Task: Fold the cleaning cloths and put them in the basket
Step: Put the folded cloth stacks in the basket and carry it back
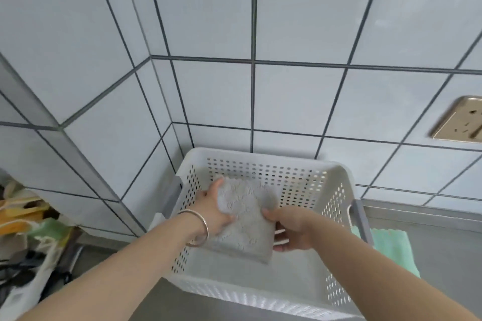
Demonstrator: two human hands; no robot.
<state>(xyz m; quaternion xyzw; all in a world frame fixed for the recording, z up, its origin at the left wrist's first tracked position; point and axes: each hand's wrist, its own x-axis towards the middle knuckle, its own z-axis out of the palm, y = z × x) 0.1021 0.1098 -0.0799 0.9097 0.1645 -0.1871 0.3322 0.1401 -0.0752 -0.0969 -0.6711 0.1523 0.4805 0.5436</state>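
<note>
A white perforated plastic basket (336, 206) stands on the grey counter against the tiled wall. Inside its opening I hold a folded grey cleaning cloth (245, 219), tilted, above the basket floor. My left hand (214, 214), with a silver bracelet on the wrist, grips the cloth's left edge. My right hand (292, 229) grips its right edge, thumb on top and fingers underneath. A light green cloth (391, 245) lies flat on the counter to the right of the basket, partly hidden behind it.
White tiled walls meet in a corner behind the basket. A gold wall socket (461, 122) sits at the right. Bags and cluttered items (28, 237) fill the lower left. The grey counter (443, 247) extends to the right.
</note>
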